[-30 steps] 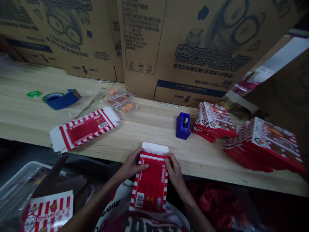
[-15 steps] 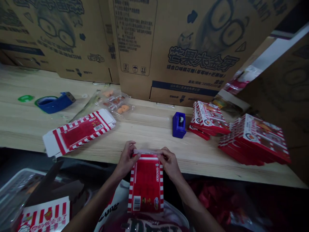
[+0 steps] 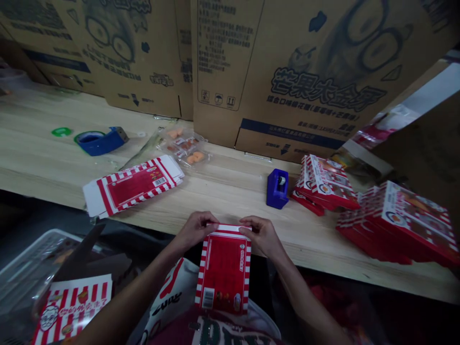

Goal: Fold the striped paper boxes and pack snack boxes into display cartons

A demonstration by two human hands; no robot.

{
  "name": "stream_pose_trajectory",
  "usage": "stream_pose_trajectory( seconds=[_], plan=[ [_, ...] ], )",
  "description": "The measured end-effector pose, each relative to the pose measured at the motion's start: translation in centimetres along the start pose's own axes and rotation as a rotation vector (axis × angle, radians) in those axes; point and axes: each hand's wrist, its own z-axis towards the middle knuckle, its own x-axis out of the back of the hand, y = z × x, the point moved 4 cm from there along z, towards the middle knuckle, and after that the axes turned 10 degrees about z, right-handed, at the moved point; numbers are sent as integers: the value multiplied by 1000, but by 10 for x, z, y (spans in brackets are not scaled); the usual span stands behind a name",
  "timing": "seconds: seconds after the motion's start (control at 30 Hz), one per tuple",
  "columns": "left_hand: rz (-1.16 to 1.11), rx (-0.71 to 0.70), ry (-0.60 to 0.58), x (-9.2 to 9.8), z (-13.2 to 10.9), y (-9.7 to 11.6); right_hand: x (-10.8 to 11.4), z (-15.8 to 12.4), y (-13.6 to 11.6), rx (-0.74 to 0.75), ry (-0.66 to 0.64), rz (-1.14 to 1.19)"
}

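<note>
A red and white striped carton (image 3: 223, 270) stands upright against my body at the front edge of the wooden bench (image 3: 230, 191). My left hand (image 3: 196, 229) grips its top left corner, fingers curled over the top flap. My right hand (image 3: 261, 235) grips the top right corner the same way. The top flap lies folded down flat under my fingers. A flat unfolded carton (image 3: 132, 184) of the same kind lies on the bench to the left.
A small blue tape dispenser (image 3: 277, 189) sits just beyond my hands. Stacks of filled red cartons (image 3: 391, 215) lie at the right. A blue tape gun (image 3: 100, 140), a clear packet of snacks (image 3: 185, 146) and big cardboard boxes (image 3: 287, 72) stand behind. A bin (image 3: 43, 268) sits lower left.
The white top flap that stood up a second ago is now folded down and closed. Both hands moved from the carton's sides to its top edge.
</note>
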Motion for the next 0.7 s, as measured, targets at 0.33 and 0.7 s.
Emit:
stream_pose_trajectory(
  seconds=[0.33,0.7],
  plan=[
    [-74,-39,-94,7,7,3,-8,2,-19,83,-37,-110],
    [-55,-83,85,-26,-12,-20,-18,-41,14,142,239,-3]
  ],
)
